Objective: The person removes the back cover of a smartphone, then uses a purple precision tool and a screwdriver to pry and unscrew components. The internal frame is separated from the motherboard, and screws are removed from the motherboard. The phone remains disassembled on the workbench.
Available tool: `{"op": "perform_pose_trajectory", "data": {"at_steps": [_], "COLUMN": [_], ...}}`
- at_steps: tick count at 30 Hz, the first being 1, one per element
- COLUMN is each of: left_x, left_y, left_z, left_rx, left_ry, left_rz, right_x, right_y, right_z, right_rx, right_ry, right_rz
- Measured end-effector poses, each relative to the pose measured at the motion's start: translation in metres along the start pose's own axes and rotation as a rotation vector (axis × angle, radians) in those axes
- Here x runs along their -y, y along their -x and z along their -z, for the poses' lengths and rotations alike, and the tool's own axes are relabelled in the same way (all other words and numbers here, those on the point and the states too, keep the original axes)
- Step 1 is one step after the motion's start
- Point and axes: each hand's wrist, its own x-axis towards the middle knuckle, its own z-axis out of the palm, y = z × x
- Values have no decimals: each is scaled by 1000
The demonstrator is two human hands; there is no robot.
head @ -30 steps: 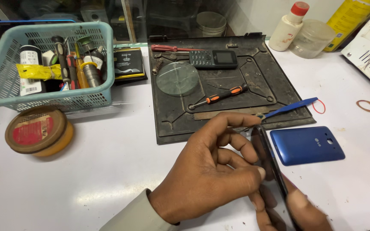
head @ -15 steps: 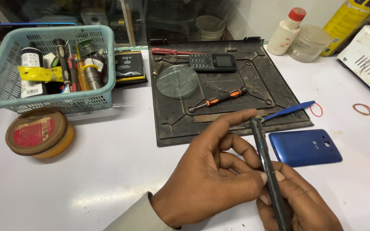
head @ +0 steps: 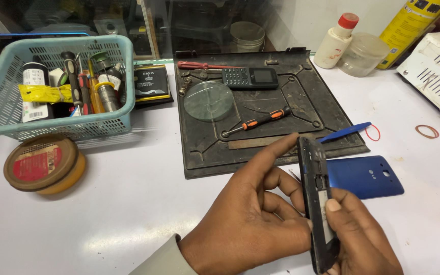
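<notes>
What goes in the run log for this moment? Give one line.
left hand: holds phone on edge | right hand: thumb on phone's open back | blue back cover: on table, beside phone

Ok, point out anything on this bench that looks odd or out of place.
The black phone body, held on edge between both hands, has no back: its blue plastic cover lies apart on the white table. Two loose rubber bands are scattered at right.

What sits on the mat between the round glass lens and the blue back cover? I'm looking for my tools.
The head view shows an orange-and-black screwdriver, a flat metal strip and a blue plastic pry tool.
</notes>
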Motion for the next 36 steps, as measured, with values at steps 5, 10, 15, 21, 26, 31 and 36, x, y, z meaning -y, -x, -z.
{"op": "perform_pose_trajectory", "data": {"at_steps": [5,10,15,21,26,31,36], "left_x": [0,1,1,4,6,7,6], "left_y": [4,4,2,0,-1,-1,-1], "left_z": [0,-4,-6,-2,-1,-3,-3], "left_rx": [48,47,22,29,48,54,64], "left_ry": [5,57,114,121,130,155,182], "left_rz": [10,-27,-31,-18,6,7,-12], "right_x": [14,12,5,-2,15,19,10], "right_y": [8,19,17,14,17,19,10], "right_z": [-17,-41,-41,-39,-46,-53,-38], "right_rx": [-99,-258,-432,-486,-465,-512,-381], "right_ry": [38,38,144,119,66,9,-5], "right_rz": [-48,39,21,58,-120,-101,-68]}}
